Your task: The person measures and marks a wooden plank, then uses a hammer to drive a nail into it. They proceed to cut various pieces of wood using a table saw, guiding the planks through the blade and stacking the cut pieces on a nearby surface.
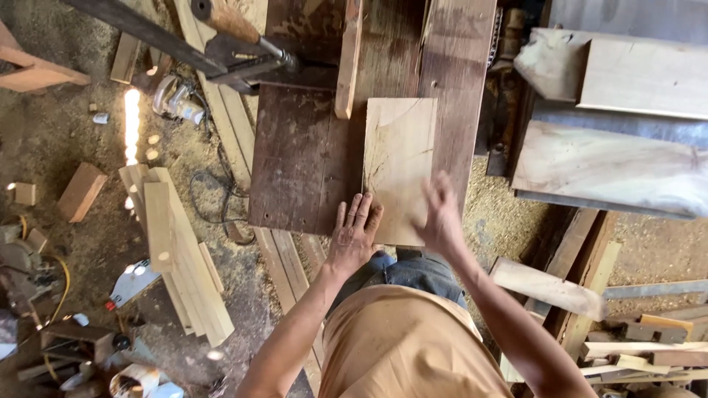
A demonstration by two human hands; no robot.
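A pale rectangular wooden board point(400, 158) lies on a dark wooden workbench point(295, 162). My left hand point(354, 234) rests flat at the board's near left corner, fingers spread, touching the board's edge and the bench. My right hand point(441, 214) hovers open over the board's near right corner, blurred by motion, holding nothing. A narrow wooden strip point(348, 55) lies on the bench just beyond the board.
A clamp with a wooden handle point(236, 37) grips the bench's far left edge. Stacked pale planks point(181, 258) and offcuts lie on the sawdust floor at left. Large boards point(612, 162) sit at right, with loose timber point(549, 287) near my right elbow.
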